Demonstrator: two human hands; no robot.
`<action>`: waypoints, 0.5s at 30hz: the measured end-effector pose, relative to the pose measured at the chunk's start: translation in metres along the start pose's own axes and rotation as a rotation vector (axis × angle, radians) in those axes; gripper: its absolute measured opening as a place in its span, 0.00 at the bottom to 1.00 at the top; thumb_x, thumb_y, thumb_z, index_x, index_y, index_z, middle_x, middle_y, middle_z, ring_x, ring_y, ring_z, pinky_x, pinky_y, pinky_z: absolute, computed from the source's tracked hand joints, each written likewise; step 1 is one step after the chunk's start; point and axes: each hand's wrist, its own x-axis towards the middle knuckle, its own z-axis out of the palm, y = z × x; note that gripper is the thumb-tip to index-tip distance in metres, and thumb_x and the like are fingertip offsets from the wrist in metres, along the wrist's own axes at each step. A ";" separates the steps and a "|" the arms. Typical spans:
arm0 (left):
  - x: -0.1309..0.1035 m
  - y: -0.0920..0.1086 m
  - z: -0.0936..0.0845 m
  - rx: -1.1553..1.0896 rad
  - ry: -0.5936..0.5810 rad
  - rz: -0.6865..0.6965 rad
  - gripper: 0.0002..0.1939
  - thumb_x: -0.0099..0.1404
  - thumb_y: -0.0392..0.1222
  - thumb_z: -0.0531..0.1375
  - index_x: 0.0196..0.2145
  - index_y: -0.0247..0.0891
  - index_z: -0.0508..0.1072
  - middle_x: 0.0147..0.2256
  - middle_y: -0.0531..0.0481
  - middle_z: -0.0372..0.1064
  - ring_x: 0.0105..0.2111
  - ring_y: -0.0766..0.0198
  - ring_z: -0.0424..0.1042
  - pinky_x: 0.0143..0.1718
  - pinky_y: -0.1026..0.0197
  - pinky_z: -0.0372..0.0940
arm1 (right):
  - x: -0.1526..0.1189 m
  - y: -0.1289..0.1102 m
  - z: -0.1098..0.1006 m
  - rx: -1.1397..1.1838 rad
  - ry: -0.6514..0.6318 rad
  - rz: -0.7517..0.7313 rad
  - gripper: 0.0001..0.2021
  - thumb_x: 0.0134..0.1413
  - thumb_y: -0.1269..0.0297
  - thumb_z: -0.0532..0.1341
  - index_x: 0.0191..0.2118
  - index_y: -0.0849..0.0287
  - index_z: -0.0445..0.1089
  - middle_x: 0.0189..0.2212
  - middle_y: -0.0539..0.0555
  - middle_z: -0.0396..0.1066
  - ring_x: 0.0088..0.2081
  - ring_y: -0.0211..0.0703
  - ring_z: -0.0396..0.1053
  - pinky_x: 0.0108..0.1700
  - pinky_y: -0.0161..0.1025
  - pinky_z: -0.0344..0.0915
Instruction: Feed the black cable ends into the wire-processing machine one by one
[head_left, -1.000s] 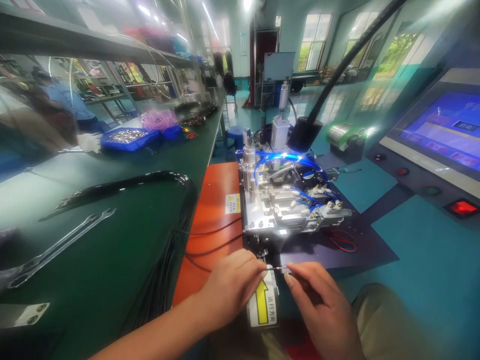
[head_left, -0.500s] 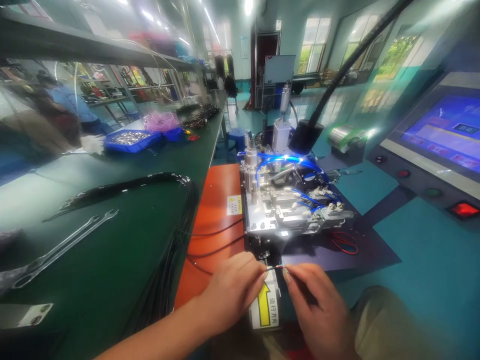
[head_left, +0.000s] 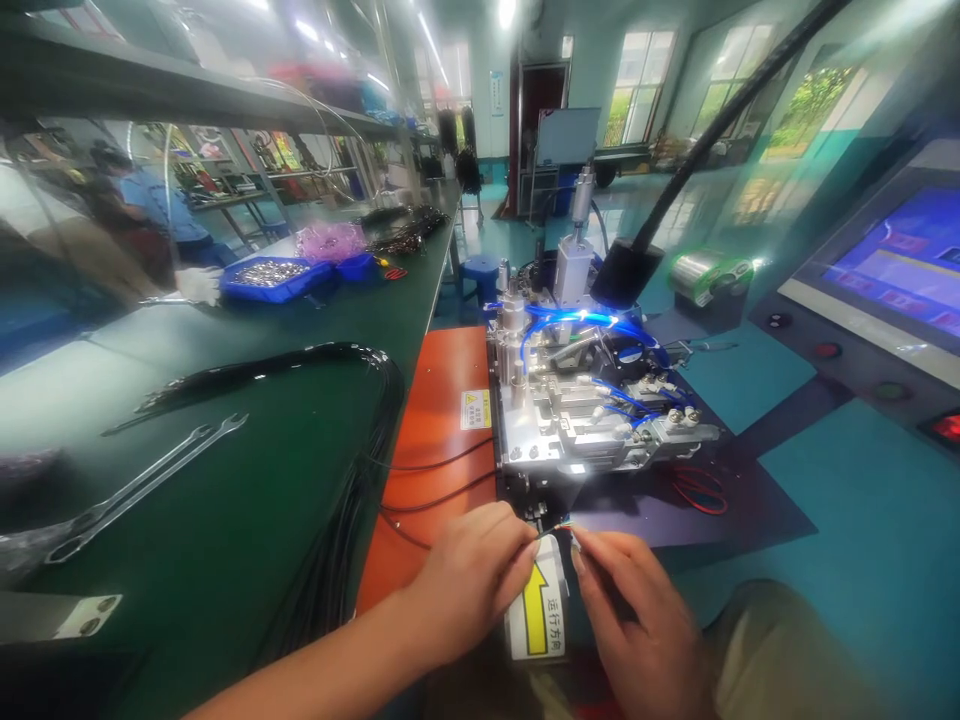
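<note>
- Thin black wire with a stripped, coloured tip [head_left: 553, 527] sits pinched between both hands, right at the front mouth of the metal machine, above the white label with the yellow arrow [head_left: 537, 610].
- Far left, a long steel spanner [head_left: 142, 485] lies on the green bench mat [head_left: 225, 560]; beside it a bundle of black cables [head_left: 352, 470] loops round, seemingly waiting.
- Left hand [head_left: 469, 575] is closed narrow, thumb and forefinger gripping the wire.
- Right hand [head_left: 637, 620] is likewise narrow, fingertips nipping the wire's end.
- Silver fixture with blue air hoses [head_left: 585, 400] stands just behind; the tip looks not yet inside it, so feeding seems barely begun.
- Far right, a blue control screen [head_left: 900, 260] glows.
</note>
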 end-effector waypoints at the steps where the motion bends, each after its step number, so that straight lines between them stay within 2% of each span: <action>1: 0.000 0.000 0.000 -0.007 -0.001 -0.005 0.11 0.72 0.39 0.51 0.37 0.35 0.71 0.31 0.48 0.66 0.32 0.64 0.63 0.33 0.62 0.57 | -0.001 0.000 0.000 0.014 0.001 0.013 0.14 0.64 0.69 0.57 0.53 0.53 0.71 0.45 0.54 0.72 0.47 0.41 0.71 0.51 0.33 0.66; 3: 0.000 -0.001 0.000 -0.020 0.002 -0.012 0.10 0.72 0.40 0.51 0.38 0.35 0.71 0.31 0.48 0.66 0.32 0.64 0.63 0.33 0.62 0.57 | -0.001 -0.001 0.001 0.055 0.004 0.058 0.14 0.64 0.67 0.57 0.52 0.53 0.73 0.45 0.55 0.73 0.47 0.43 0.72 0.51 0.35 0.67; 5: -0.001 -0.001 0.001 -0.033 0.003 -0.015 0.10 0.72 0.40 0.51 0.38 0.35 0.71 0.31 0.48 0.66 0.33 0.64 0.63 0.33 0.62 0.57 | 0.000 -0.002 0.003 0.120 -0.004 0.164 0.11 0.63 0.64 0.58 0.49 0.53 0.75 0.44 0.55 0.74 0.45 0.45 0.72 0.49 0.37 0.68; 7: -0.001 -0.002 0.002 -0.038 0.004 -0.015 0.10 0.72 0.40 0.52 0.38 0.36 0.71 0.31 0.48 0.66 0.33 0.64 0.63 0.33 0.62 0.57 | 0.002 -0.003 0.004 0.224 -0.041 0.331 0.11 0.62 0.59 0.60 0.45 0.54 0.76 0.41 0.55 0.74 0.40 0.44 0.73 0.41 0.35 0.70; 10: -0.002 -0.002 0.003 -0.041 0.010 -0.005 0.09 0.72 0.39 0.52 0.38 0.36 0.71 0.31 0.49 0.65 0.32 0.65 0.63 0.33 0.62 0.56 | 0.009 -0.005 0.006 0.380 -0.084 0.534 0.14 0.61 0.52 0.61 0.41 0.57 0.75 0.35 0.55 0.72 0.31 0.40 0.70 0.29 0.33 0.66; 15: -0.004 -0.003 0.003 -0.073 0.026 -0.012 0.09 0.72 0.39 0.53 0.39 0.37 0.72 0.31 0.49 0.65 0.32 0.65 0.63 0.33 0.62 0.56 | 0.014 -0.008 0.011 0.376 -0.058 0.563 0.15 0.60 0.51 0.61 0.38 0.59 0.74 0.34 0.55 0.71 0.31 0.39 0.67 0.32 0.34 0.65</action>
